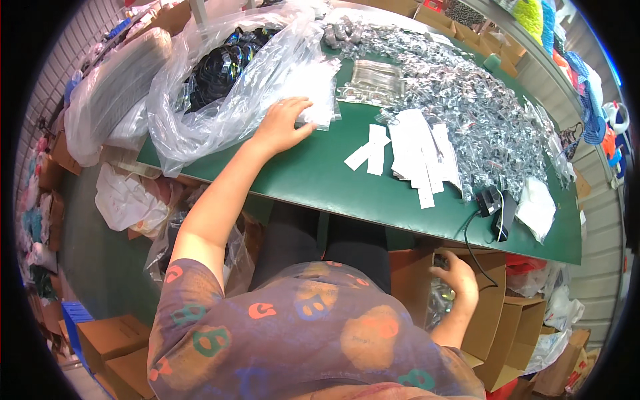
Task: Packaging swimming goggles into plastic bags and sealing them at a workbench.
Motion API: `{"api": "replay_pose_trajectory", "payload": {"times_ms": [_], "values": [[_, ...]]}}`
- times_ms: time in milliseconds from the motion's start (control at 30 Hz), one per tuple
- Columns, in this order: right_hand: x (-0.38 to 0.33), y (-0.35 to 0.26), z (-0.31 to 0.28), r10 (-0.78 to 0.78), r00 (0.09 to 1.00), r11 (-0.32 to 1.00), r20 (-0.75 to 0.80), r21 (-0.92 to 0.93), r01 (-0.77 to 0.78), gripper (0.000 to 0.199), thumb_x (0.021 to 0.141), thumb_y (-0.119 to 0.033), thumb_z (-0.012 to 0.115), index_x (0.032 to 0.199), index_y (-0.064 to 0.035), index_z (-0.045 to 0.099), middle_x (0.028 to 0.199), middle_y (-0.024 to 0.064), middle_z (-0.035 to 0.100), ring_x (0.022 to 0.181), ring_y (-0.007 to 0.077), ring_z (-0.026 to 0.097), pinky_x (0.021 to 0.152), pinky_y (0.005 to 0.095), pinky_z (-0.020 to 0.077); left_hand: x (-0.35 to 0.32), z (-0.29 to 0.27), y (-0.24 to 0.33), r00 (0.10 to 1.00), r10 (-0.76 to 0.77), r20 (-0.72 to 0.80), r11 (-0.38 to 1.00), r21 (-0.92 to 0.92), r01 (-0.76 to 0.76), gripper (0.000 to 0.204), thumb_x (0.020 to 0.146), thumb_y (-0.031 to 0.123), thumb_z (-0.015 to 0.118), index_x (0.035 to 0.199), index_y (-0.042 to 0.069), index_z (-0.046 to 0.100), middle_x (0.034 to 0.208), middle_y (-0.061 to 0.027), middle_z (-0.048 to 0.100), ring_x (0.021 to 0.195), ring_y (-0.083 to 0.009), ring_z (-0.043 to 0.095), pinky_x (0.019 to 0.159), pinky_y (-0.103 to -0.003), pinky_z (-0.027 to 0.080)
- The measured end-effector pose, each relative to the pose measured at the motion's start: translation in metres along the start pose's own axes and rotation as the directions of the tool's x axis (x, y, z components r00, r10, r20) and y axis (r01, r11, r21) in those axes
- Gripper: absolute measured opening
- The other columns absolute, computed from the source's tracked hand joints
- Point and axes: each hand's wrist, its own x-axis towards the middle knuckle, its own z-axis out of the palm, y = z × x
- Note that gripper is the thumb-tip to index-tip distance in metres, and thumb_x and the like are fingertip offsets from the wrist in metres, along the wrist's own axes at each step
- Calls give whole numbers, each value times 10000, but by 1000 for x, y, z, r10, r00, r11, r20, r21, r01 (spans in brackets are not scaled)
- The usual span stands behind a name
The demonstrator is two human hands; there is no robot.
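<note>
My left hand lies at the near edge of a stack of clear plastic bags on the green table, its fingers spread. Beside it, a large clear plastic bag holds shiny black items. Below the table's front edge, my right hand hangs over an open cardboard box, thumb and fingers apart with nothing visible between them. Small clear packages show inside that box. White paper tags lie mid-table, next to a wide heap of small clear-wrapped pieces.
A row of flat clear packets lies behind the tags. A black device with a cable and a white packet sit near the front right corner. More cardboard boxes stand at right; a stuffed plastic bag is at left.
</note>
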Motion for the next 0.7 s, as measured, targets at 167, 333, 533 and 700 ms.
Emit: {"api": "replay_pose_trajectory", "payload": {"times_ms": [167,333,533,700], "values": [[0,-68,7,-379,921,906,92,239,349,472,884,-404,731,1235,-91,689,952,168,731,904,340,709,817,414,552,-7,22,-10,989,-51,140,999,-9,53,115,837,134,722,946,98,725,1005,-62,737,949,-297,681,824,-436,559],[-1,-107,-5,-496,861,843,115,304,445,428,896,-319,744,1241,-78,673,865,143,705,809,285,685,764,383,542,-9,20,13,986,-46,161,999,-2,47,92,824,161,753,883,102,715,991,-64,734,954,-276,686,805,-419,549],[16,-134,-7,-653,755,735,51,283,617,404,889,-264,768,1233,-76,673,809,124,676,731,254,657,705,367,532,-19,-5,31,981,19,192,997,-71,-6,202,808,218,803,944,90,728,1105,-56,741,1052,-261,684,945,-416,495],[28,-155,-28,-792,601,549,-106,306,778,312,917,-203,737,1190,-63,681,886,134,706,791,266,690,729,371,546,-11,-17,63,996,20,89,988,-156,-6,257,833,254,798,1015,83,738,1104,-65,741,1048,-255,683,986,-417,471]]}}
